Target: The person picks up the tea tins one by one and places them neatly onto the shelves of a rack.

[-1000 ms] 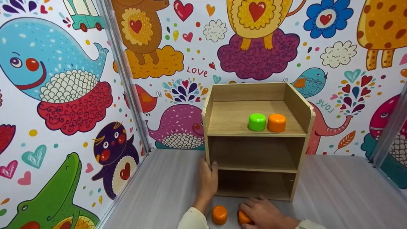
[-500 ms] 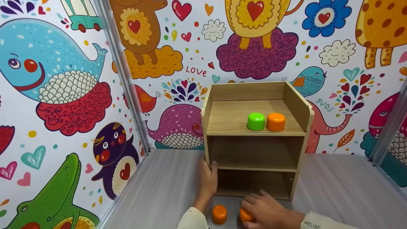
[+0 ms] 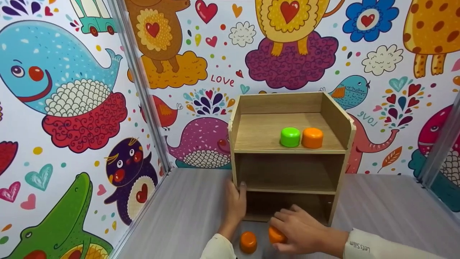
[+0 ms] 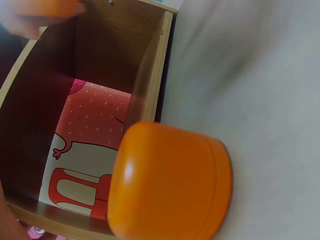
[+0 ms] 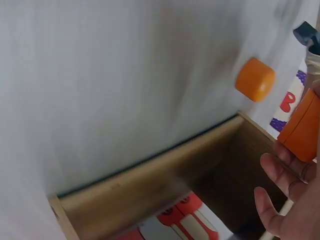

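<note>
left hand [image 3: 235, 203] grips the side panel of the pale wood-look, three-level open shelf unit [image 3: 257, 135], thumb at front edge, probably to steady it. right hand [image 3: 300, 228] pinches a glossy orange round-topped cylinder, plastic-looking [image 3: 276, 235], from the side, which seems to leave its base free; it's off the grey table [image 3: 194, 205], in front of the bottom level. from that held piece, head view: left hand at 10 o'clock, loose orange cylinder [image 3: 248, 242] between 8 and 9 on the table, bright green cylinder [image 3: 290, 137] about 12, second orange cylinder [image 3: 312, 138] between 12 and 1, those two side by side on the top level, near its front edge.

vs half a second ago: right hand and held piece a bit higher, nearer the shelf; left hand and other three cylinders unchanged.
</note>
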The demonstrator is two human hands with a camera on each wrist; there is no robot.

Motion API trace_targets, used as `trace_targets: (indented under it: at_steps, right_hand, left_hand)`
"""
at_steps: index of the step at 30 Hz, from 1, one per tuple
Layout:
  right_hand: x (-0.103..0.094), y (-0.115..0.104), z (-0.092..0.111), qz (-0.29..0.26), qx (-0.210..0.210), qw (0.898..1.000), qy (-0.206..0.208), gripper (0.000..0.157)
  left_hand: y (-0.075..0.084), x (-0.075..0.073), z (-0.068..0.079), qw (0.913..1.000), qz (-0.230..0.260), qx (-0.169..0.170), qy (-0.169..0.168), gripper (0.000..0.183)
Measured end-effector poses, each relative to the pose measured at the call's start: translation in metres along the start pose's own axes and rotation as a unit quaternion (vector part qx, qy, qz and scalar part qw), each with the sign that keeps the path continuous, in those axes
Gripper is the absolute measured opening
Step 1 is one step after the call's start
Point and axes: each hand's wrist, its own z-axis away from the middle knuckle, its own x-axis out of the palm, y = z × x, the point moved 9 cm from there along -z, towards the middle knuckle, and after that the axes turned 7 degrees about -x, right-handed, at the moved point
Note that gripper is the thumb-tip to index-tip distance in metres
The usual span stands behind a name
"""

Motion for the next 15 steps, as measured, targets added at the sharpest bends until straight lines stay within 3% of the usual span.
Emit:
trace_targets:
  at_steps: [8,15]
  right_hand:
    - [-0.039,0.0,-0.015,0.03,-0.018,0.999,0.028,0.04]
    - [-0.059,0.004,-0.023,-0.005,-0.005,1.0,-0.002,0.043]
  left_hand:
    - [0.004,-0.002,0.0,0.9998,-0.009,0.017,0.008,0.024]
    - [0.002,0.0,-0.001,1.0,-0.003,0.008,-0.003,0.031]
